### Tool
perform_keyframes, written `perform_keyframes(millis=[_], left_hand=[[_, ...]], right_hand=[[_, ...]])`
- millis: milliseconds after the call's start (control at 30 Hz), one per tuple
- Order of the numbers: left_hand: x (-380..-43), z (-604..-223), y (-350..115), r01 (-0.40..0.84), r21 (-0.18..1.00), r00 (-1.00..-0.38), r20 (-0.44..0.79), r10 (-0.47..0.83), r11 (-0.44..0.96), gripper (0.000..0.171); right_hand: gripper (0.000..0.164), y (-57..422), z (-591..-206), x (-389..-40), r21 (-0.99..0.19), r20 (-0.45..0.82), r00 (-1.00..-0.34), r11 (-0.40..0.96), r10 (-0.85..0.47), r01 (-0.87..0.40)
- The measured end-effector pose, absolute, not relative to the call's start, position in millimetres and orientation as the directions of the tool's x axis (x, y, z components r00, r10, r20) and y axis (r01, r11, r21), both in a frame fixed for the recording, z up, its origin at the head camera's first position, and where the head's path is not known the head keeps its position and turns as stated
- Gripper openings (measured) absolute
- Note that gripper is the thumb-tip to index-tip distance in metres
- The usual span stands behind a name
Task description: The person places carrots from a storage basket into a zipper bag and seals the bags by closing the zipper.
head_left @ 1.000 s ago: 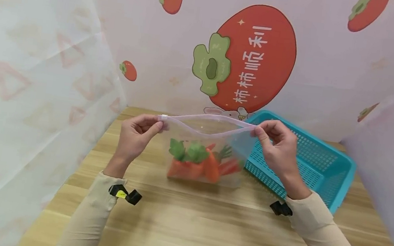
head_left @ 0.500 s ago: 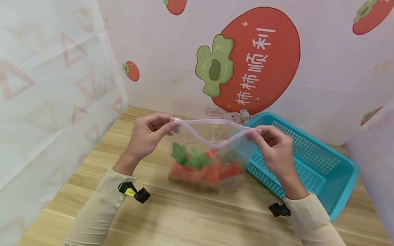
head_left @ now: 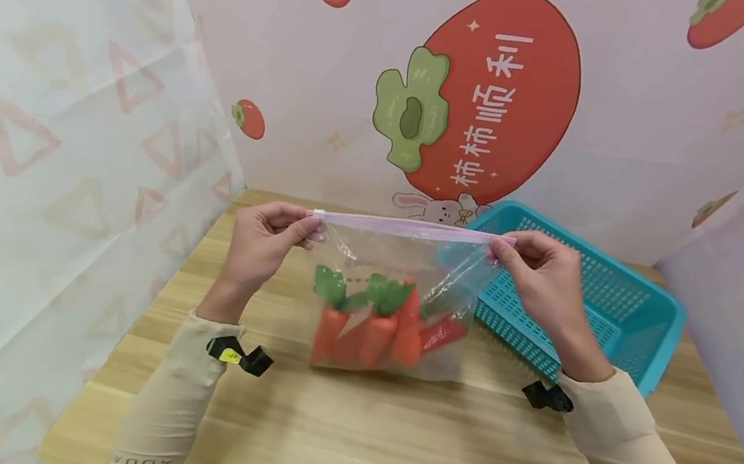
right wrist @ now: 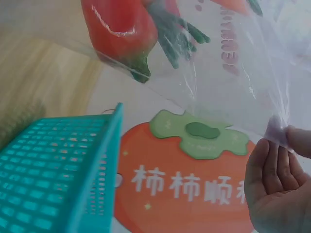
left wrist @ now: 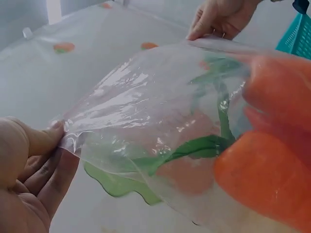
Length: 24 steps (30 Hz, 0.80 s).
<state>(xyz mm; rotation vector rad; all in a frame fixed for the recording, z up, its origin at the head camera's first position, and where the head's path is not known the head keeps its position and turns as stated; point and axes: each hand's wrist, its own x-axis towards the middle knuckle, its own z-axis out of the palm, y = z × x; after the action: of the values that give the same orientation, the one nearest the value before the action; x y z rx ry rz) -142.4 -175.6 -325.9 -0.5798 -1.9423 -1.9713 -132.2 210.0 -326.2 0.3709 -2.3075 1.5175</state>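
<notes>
A clear zip bag (head_left: 404,256) with a pink top strip hangs between my two hands in the head view. Its top edge is drawn nearly straight, with a white slider (head_left: 318,215) at the left corner. My left hand (head_left: 260,245) pinches that corner between thumb and fingers. At the other end, my right hand (head_left: 544,282) pinches the right corner. Inside the bag are several orange carrots (head_left: 377,340) with green tops and a red pepper (right wrist: 121,29), seen best in the right wrist view.
A teal plastic basket (head_left: 665,333) stands at the back right of the wooden table (head_left: 344,440), partly behind the bag and right hand. Printed cloth walls (head_left: 323,171) rise at the back and both sides.
The bag's mouth gaped half a second ago; now its edges lie together in a line. My hands have drawn apart, stretching the strip, and the carrots now hang more upright.
</notes>
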Motion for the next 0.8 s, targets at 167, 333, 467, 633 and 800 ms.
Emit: perform_keyframes(millis=[167, 333, 467, 633, 800], left_hand=[[-159.2, -349.3, -169.9, 0.484, 0.875, -0.875, 0.484, -0.001, -0.005, 0.014], [-164.1, -360.7, -164.2, 0.561, 0.827, -0.825, 0.562, -0.064, 0.042, 0.011], [-161.1, -362.5, -164.1, 0.613, 0.789, -0.786, 0.615, -0.062, 0.055, 0.009], [-159.1, -357.9, -164.6, 0.629, 0.777, -0.777, 0.63, 0.011, -0.027, 0.012], [-157.9, -352.6, -161.9, 0.6, 0.799, -0.799, 0.601, 0.032, -0.036, 0.014]], right_hand=[[0.023, 211.1, -343.3, -145.4, -0.836, 0.374, -0.927, 0.434, 0.006, -0.335], [0.017, 212.4, -353.5, -151.8, -0.803, 0.431, -0.902, 0.464, 0.017, -0.375], [0.016, 214.3, -356.1, -154.4, -0.799, 0.446, -0.895, 0.451, 0.002, -0.397], [0.02, 220.2, -353.6, -158.6, -0.825, 0.421, -0.907, 0.412, -0.007, -0.387], [0.027, 222.0, -344.5, -161.2, -0.814, 0.409, -0.912, 0.443, -0.025, -0.377]])
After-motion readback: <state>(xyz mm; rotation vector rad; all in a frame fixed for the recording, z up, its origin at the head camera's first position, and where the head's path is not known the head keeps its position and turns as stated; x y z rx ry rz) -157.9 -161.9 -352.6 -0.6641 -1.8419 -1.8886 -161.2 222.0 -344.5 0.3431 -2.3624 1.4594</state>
